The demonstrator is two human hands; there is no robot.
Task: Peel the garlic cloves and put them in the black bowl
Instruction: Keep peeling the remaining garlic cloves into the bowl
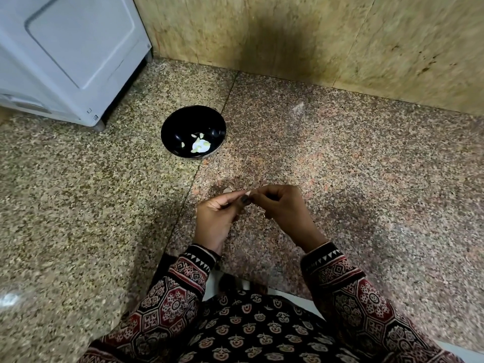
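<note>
I log left hand (216, 218) and right hand (284, 209) pinching one garlic clove (247, 192) between curled fingertips, well short of the black bowl (180, 117); risk: the skin slips and the clove drops onto the floor (353, 179).

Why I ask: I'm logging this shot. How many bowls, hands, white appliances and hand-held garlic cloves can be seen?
Black bowl: 1
Hands: 2 (left hand, right hand)
White appliance: 1
Garlic clove, pinched between both hands: 1
Total: 5
The pieces lying in the bowl are too small to count reliably, so they are left out.
</note>
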